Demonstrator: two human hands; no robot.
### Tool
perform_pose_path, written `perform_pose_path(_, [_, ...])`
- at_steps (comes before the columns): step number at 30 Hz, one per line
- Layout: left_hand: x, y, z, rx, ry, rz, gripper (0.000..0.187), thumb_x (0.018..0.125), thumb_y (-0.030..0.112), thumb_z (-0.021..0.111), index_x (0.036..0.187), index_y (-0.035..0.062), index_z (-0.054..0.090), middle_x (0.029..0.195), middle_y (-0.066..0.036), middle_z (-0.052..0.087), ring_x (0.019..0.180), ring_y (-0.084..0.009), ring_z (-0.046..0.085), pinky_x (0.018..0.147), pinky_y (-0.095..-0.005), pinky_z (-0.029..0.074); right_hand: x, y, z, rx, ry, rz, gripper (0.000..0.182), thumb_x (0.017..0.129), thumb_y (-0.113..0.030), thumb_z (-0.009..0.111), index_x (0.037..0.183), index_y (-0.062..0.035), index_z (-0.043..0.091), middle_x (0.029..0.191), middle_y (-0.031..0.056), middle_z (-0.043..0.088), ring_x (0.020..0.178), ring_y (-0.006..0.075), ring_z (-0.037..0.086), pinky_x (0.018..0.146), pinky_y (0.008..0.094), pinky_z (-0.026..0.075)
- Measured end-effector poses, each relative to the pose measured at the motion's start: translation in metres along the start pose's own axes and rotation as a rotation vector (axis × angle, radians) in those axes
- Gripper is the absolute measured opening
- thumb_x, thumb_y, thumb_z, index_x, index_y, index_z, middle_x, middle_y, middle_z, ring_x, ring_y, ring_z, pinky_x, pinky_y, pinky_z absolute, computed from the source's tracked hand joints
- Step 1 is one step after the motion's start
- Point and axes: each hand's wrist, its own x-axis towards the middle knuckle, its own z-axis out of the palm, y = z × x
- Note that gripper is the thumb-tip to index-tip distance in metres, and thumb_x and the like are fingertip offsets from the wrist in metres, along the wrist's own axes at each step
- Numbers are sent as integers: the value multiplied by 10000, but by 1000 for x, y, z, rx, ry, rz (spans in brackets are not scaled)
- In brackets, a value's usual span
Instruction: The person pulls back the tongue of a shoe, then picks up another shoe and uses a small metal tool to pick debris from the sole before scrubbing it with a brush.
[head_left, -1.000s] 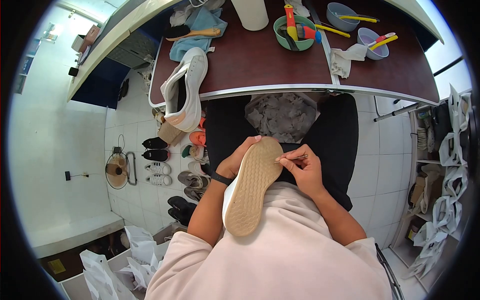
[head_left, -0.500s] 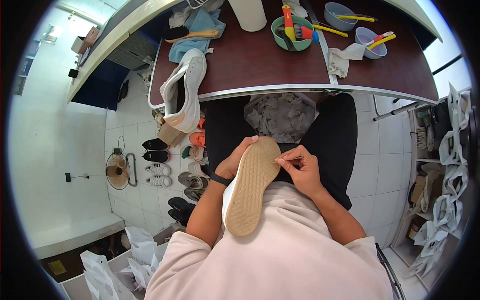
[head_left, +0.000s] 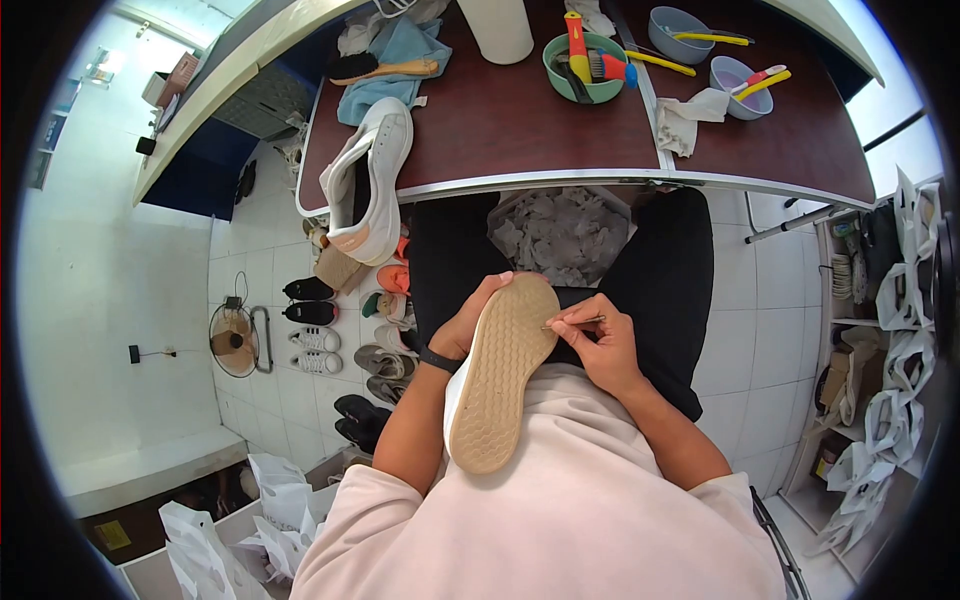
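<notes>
Tan sole (head_left: 500, 370) getting attention now: right hand (head_left: 606, 340) pinching thin tool (head_left: 598, 319), tip at sole's right side, apparently picking at tread. Left hand (head_left: 468, 322) wrapped round white shoe (head_left: 457, 395), sole up, above lap, against shirt (head_left: 540, 500). Next move likely calls for steady left grip, light fingertip control. Versus half second ago: tool tip nudged slightly inward, right hand shifting with it; left grip looks unchanged, other shoe (head_left: 385, 180) same spot at desk (head_left: 480, 140) edge.
</notes>
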Motion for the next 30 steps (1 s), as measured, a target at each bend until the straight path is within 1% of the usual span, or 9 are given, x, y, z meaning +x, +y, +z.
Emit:
perform_pose_path(3, [-3, 4, 5, -7, 37, -18, 596, 994, 499, 399, 1332, 34, 557, 1169, -167, 654, 1033, -251, 655, 925, -381, 525, 1, 1, -1, -82, -19, 21, 147, 916, 40, 689, 919, -18, 553, 950, 119, 699, 919, 176, 712, 807, 288, 588])
perform_pose_path(6, [-1, 4, 7, -31, 38, -29, 590, 994, 492, 407, 1334, 35, 559, 1165, -164, 657, 1033, -250, 653, 929, -383, 521, 0, -2, 0, -68, 43, 47, 161, 915, 43, 689, 923, -22, 542, 944, 124, 705, 919, 177, 714, 811, 292, 587])
perform_pose_path(9, [0, 3, 6, -46, 35, -39, 586, 992, 490, 413, 1326, 35, 571, 1166, -159, 659, 1026, -249, 651, 920, -383, 521, -8, -19, 10, 28, 25, -9, 163, 881, 33, 733, 917, -8, 580, 937, 129, 734, 914, 175, 728, 793, 300, 592])
perform_pose_path(13, [2, 2, 3, -2, 24, -24, 584, 989, 488, 415, 1318, 36, 586, 1166, -154, 661, 1017, -248, 646, 910, -382, 518, -17, -52, 26, 103, -168, 25, 174, 866, 39, 743, 915, -16, 586, 929, 132, 740, 932, 196, 736, 809, 311, 589])
perform_pose_path(16, [-1, 4, 4, -9, 18, -12, 580, 986, 482, 415, 1317, 39, 593, 1165, -149, 662, 1026, -248, 639, 913, -386, 512, -21, -53, 30, 8, -322, -45, 167, 866, 38, 740, 910, -24, 591, 927, 134, 742, 927, 211, 743, 829, 314, 584])
perform_pose_path(17, [-2, 5, 4, -12, 17, -9, 579, 984, 480, 415, 1317, 41, 594, 1165, -147, 662, 1030, -248, 637, 915, -388, 509, -20, -55, 32, 45, -323, -28, 153, 872, 37, 732, 900, -30, 598, 923, 132, 746, 928, 222, 746, 840, 316, 582])
perform_pose_path(20, [-1, 3, -1, -2, 4, -11, 590, 1002, 472, 384, 1356, 36, 568, 1198, -131, 654, 1049, -234, 631, 939, -388, 507, -16, -54, 32, 38, -358, -39, 153, 871, 44, 729, 902, -33, 601, 917, 130, 748, 935, 222, 743, 858, 328, 580])
perform_pose_path(26, [0, 4, -4, -1, -71, 24, 582, 999, 473, 391, 1350, 46, 575, 1181, -137, 661, 1043, -239, 636, 929, -390, 511, -13, -53, 29, -9, -444, -87, 180, 855, 51, 738, 927, -48, 607, 922, 127, 750, 926, 229, 744, 902, 362, 572])
perform_pose_path(30, [0, 4, -7, -34, -97, 10, 574, 998, 469, 396, 1343, 49, 580, 1182, -139, 663, 1040, -242, 638, 922, -388, 513, -17, -56, 40, -82, -335, -133, 196, 843, 55, 747, 928, -59, 612, 918, 122, 749, 909, 235, 743, 898, 365, 573])
